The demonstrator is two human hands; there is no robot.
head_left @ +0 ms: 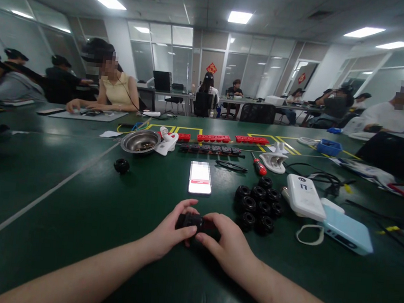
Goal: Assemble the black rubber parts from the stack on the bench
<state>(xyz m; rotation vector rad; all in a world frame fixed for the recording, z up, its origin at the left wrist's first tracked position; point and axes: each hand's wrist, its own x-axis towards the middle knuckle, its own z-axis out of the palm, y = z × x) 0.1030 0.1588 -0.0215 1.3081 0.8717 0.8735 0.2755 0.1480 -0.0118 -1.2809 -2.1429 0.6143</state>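
Note:
My left hand (pixel 177 225) is closed around a black wheel-like part (pixel 195 222), thumb on the near side and fingers over the far side. From the right, my right hand (pixel 227 237) pinches the same part at its end, fingers curled and thumb underneath; its exact shape is partly hidden by the fingers. Both hands are just above the green table. Beyond them lies a phone (pixel 200 179) with a lit screen. To the right of my hands sits a cluster of several black wheels (pixel 249 204). A single black wheel (pixel 121 165) stands apart on the left.
Behind the phone are a dark strip of parts (pixel 211 150), red trays (pixel 213 138), a cable (pixel 231 166) and a red screwdriver (pixel 258 166). A metal bowl (pixel 127 145) is at left. A white power bank (pixel 305 196) and blue box (pixel 348 230) lie right. People sit around.

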